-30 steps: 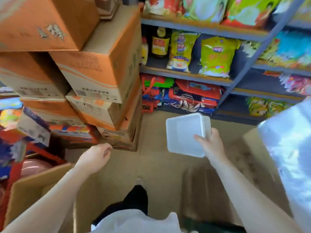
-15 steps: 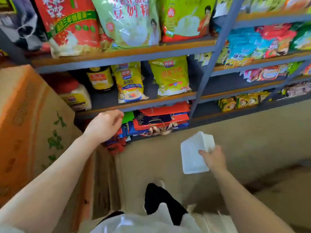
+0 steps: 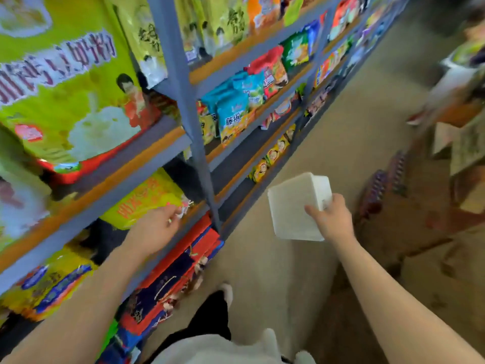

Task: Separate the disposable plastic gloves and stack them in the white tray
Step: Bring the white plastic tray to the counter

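Right hand [image 3: 331, 219] grasping white tray [image 3: 296, 206] by its edge above the floor [image 3: 328, 132], left hand [image 3: 154, 228] blurred, finger state indeterminate, near yellow bag [image 3: 143, 198] at shelf [image 3: 86, 206] edge, upright post [image 3: 194, 122] between hands.

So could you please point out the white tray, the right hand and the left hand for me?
white tray [image 3: 294, 206], head view, its flat underside.
right hand [image 3: 332, 219], head view, back of hand.
left hand [image 3: 154, 227], head view, back of hand.

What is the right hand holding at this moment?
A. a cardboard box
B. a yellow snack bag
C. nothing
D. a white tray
D: the right hand grips the white tray by its edge, above the floor beside the shelves.
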